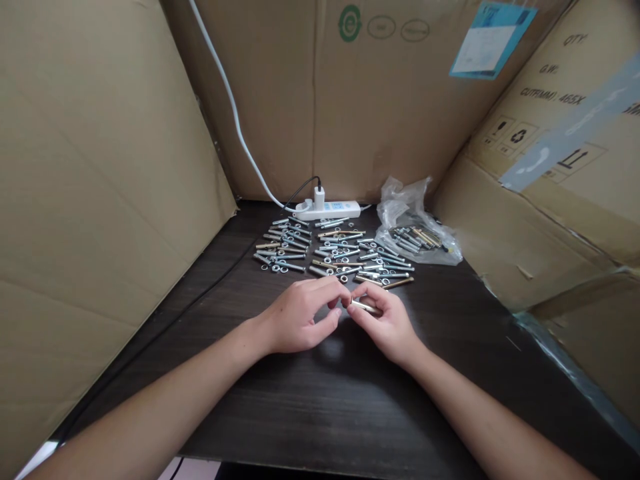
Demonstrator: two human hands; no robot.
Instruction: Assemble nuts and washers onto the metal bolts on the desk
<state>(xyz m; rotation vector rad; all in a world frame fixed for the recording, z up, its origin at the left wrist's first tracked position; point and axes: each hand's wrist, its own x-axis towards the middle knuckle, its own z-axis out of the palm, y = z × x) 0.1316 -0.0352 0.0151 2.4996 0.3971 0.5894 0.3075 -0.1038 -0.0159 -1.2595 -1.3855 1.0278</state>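
Your right grip (385, 323) hides part of the gold-coloured metal piece (367, 307); you cannot tell whether your left grip (305, 317) touches it. The bottom edge cuts off your forearms (170, 400). The blue label's (493, 40) print is too blurred to read.

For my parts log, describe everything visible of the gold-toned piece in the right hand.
The gold-toned piece is slim, rod-like and shiny, apparently metal. It slants slightly down rightward, held by the right hand over the dark table. The left hand is close to its left end; contact is unclear. Part is hidden.
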